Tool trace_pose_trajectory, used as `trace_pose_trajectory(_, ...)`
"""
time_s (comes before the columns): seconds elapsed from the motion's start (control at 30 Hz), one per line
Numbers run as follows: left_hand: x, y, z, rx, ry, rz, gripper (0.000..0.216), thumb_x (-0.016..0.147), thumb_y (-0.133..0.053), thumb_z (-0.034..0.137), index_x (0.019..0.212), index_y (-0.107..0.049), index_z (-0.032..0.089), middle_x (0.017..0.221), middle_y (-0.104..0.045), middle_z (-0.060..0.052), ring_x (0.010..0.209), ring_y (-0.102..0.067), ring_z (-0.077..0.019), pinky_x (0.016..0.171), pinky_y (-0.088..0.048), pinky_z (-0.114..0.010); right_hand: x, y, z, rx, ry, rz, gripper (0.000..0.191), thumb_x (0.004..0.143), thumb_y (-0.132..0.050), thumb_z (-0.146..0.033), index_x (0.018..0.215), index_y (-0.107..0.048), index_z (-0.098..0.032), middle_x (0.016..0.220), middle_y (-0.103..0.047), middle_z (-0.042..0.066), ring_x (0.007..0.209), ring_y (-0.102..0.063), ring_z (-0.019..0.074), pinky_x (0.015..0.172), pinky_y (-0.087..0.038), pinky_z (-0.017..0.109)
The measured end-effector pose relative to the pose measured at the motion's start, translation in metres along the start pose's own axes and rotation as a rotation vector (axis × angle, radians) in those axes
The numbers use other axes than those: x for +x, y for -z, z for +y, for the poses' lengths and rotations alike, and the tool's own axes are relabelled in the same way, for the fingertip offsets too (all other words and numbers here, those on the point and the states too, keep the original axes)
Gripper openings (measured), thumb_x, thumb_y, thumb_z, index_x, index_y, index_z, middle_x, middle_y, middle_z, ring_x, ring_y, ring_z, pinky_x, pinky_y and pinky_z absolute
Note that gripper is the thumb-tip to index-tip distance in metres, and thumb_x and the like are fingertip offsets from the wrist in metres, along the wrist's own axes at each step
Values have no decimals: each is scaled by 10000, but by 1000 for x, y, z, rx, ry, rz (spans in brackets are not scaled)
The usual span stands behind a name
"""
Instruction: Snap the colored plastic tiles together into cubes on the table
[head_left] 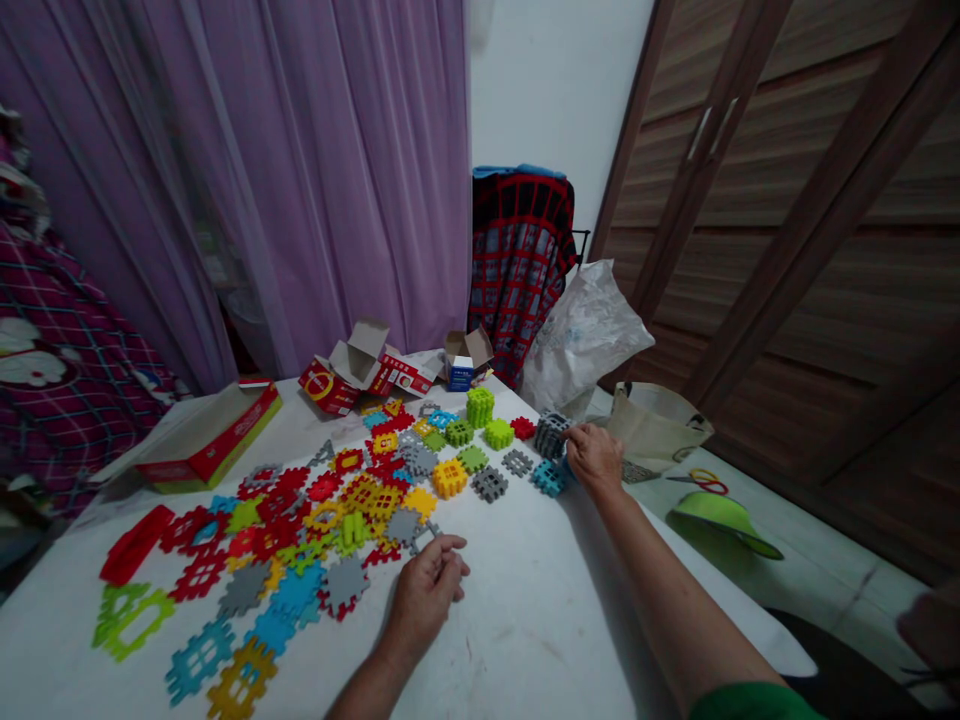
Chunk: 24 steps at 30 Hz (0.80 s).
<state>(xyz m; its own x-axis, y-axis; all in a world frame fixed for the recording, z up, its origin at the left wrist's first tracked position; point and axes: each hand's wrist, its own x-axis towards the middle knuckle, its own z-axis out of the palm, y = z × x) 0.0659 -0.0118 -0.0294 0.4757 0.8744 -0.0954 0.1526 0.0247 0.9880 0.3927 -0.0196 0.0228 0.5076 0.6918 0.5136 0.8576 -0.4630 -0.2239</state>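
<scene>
My right hand [595,455] reaches to the table's right side, its bent fingers closed against a stack of dark grey interlocking tiles [553,434]. A blue toothed piece [548,478] lies just below that stack, close to my wrist. My left hand [429,592] rests on the white table [517,620] with loosely bent fingers apart and nothing visible in them. Beside its fingertips is a small grey tile [423,538]. Sorted pieces stand between the hands: a yellow stack [449,478], a dark grey tile [490,484] and a tall lime-green stack [480,407].
A loose heap of red, yellow, blue and grey tiles [300,520] spreads over the left. Opened cardboard boxes [330,388] and a red-green box [217,440] stand behind. Beyond the right edge are a cloth bag [656,425], scissors [705,482] and a green visor [720,520].
</scene>
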Motion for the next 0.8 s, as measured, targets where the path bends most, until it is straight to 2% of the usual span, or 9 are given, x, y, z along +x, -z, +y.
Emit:
trace_pose_trajectory(0.13, 0, 0, 4, -5, 16, -2, 431, 722, -565, 508, 984, -622, 170, 740, -641, -26, 526, -566, -104, 375, -304, -170, -9, -3, 4, 121, -44, 100, 250, 815, -503, -165, 823, -744, -228, 889, -654, 50, 892, -509, 201, 778, -294, 332)
trace_pose_trajectory(0.27, -1, 0, 9, -23, 40, -12, 429, 704, -587, 506, 972, -619, 172, 742, -639, -25, 523, -555, -104, 366, -304, -166, -42, -14, -3, 420, -103, 286, 289, 804, -419, -208, 785, -707, -195, 850, -651, 62, 868, -560, 206, 798, -386, 329)
trace_pose_trajectory(0.33, -2, 1, 11, -30, 39, -14, 427, 705, -590, 500, 975, -618, 171, 746, -638, -25, 528, -556, -108, 359, -305, -165, -63, -19, -18, 562, -97, 318, 297, 817, -407, -261, 822, -695, -189, 855, -662, 63, 846, -585, 204, 780, -428, 320)
trace_pose_trajectory(0.47, -1, 1, 11, -39, 12, -1, 407, 725, -564, 475, 984, -611, 164, 755, -636, -25, 529, -556, -107, 350, -309, -163, -91, -24, -58, 710, -21, 206, 302, 849, -430, -333, 872, -697, -195, 861, -687, 60, 843, -622, 190, 787, -469, 303)
trace_pose_trajectory(0.57, 0, -1, 12, -38, 4, 15, 373, 734, -554, 441, 974, -611, 161, 753, -637, -22, 513, -545, -99, 347, -311, -162, -102, -25, -80, 749, -43, 104, 327, 839, -430, -370, 872, -705, -197, 873, -714, 64, 828, -642, 194, 762, -484, 296)
trace_pose_trajectory(0.7, -4, -3, 14, -32, 13, 21, 321, 751, -533, 385, 965, -620, 161, 749, -637, -14, 501, -533, -81, 357, -317, -154, -110, -26, -87, 726, -146, -34, 418, 809, -418, -476, 904, -716, -199, 808, -728, 61, 739, -644, 206, 697, -479, 294)
trace_pose_trajectory(0.8, -13, 2, 15, -24, 34, 34, 305, 764, -516, 342, 981, -631, 160, 752, -640, -10, 487, -521, -66, 360, -313, -148, -113, -25, -84, 680, -195, -110, 449, 778, -422, -537, 838, -718, -204, 760, -723, 64, 707, -636, 214, 643, -456, 285)
